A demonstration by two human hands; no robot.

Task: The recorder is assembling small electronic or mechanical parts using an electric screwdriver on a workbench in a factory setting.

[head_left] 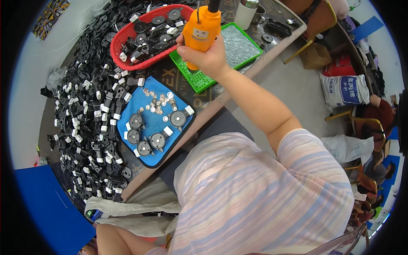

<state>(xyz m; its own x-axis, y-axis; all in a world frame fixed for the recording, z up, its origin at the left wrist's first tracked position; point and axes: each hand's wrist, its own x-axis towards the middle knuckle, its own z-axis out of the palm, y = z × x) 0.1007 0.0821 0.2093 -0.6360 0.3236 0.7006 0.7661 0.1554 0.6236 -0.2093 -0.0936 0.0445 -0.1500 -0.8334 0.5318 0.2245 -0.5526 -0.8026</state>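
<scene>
My right hand point(208, 57) is wrapped round an orange electric screwdriver point(199, 36), held upright with its lower end over the perforated part of a green tray point(199, 85). The tray's other section holds many small silvery pieces point(242, 44). On a blue mat point(148, 85) nearer to me lie several round black-and-grey parts with white tabs, one of them a disc part point(177, 119), beside a scatter of small round metal pieces point(159, 104). A bent bare arm point(123, 240) shows at the lower left; my left hand is out of view.
A red basket point(121, 63) of similar black parts stands behind the mat. Heaped black parts with white tabs point(85, 123) cover the table's left side. A white bottle point(245, 15) stands at the back. Chairs, a white printed sack point(345, 90) and other people are at right.
</scene>
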